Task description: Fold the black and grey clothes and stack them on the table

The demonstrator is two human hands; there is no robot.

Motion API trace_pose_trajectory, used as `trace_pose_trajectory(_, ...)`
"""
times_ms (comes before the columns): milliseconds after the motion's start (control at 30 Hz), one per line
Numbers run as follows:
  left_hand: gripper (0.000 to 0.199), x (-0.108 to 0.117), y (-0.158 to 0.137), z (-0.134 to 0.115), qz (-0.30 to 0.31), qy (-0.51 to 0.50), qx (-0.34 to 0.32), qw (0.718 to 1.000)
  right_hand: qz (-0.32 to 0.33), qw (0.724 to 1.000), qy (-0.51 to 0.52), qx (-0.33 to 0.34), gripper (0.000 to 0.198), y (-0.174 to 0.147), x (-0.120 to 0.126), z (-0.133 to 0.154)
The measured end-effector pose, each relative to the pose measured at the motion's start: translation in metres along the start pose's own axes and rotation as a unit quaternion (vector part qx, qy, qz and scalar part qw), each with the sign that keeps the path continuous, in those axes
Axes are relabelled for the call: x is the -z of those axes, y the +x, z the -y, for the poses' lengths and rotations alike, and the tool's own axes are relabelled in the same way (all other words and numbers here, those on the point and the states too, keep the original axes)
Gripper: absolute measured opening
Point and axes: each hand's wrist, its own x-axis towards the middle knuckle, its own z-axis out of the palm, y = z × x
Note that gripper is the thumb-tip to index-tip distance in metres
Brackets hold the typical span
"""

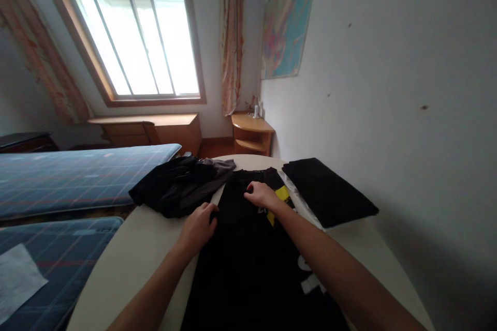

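A black T-shirt [248, 264] with a yellow and white print lies lengthwise on a round white table [155, 243], its collar at the far end. At the shirt's left edge, my left hand [196, 227] is closed, with thumb and fingers pinching the dark cloth. My right hand [262, 195] reaches across the upper part of the shirt, its fingers curled toward the thumb on the black fabric. The cloth between those fingertips is hard to make out, dark on dark. My right forearm covers part of the print.
A rumpled heap of dark clothes [178, 186] lies at the table's far left. To the right rests a flat folded black garment [328, 191], with clear plastic [305, 204] beside it. Blue plaid mattresses [77, 176] stand left of the table; a wall [407, 165] rises on the right.
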Motion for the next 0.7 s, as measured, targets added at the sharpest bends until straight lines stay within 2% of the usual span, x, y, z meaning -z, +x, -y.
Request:
trace_pose_trajectory(133,0.019,-0.005,-0.008,-0.001,-0.031,0.013,-0.023,0.999,-0.028,0.999,-0.016,0.010,0.042,0.009,-0.003,0.018)
trace_pose_trajectory(233,0.020,-0.009,-0.010,0.000,-0.028,0.019,-0.029,0.999,-0.036,0.999,-0.015,-0.003,0.046,0.022,-0.010,0.031)
trace_pose_trajectory(400,0.020,-0.009,-0.009,0.001,-0.028,0.011,-0.026,0.999,-0.031,0.999,0.021,-0.038,0.041,0.045,-0.024,0.040)
trace_pose_trajectory(567,0.019,-0.008,-0.008,0.000,-0.032,0.010,-0.015,0.999,-0.032,0.993,0.115,-0.007,0.029,0.068,-0.026,0.039)
trace_pose_trajectory(700,0.019,-0.009,-0.007,0.001,-0.036,0.014,-0.012,0.999,-0.058,0.982,0.178,0.008,0.031,0.079,-0.026,0.035)
